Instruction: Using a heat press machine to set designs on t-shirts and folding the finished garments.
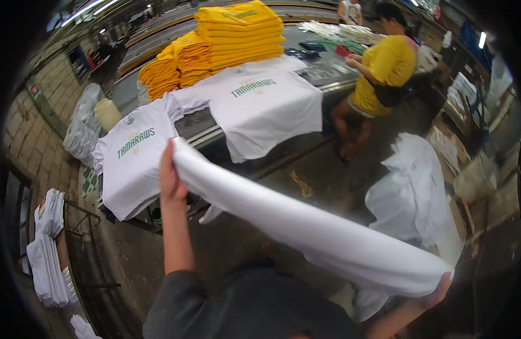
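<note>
A white cloth garment (294, 220), its details blurred, is stretched between my two hands, slanting down to the right. My left hand (172, 171) grips its upper left end, close to a white printed T-shirt (135, 173) draped over the table edge. At the lower right, my right hand (440, 290) holds the other end, with the fingers partly hidden by the cloth. A second white T-shirt (273, 112) with green lettering lies spread on the table (201, 134), its lower part hanging over the edge.
Tall stacks of folded yellow garments (243, 38) stand behind the T-shirts. At the table's right, a person in yellow (385, 63) handles something red. White cloth (413, 190) is heaped at right. Folded white garments (48, 262) hang over a rack at left, below a plastic bag (84, 123).
</note>
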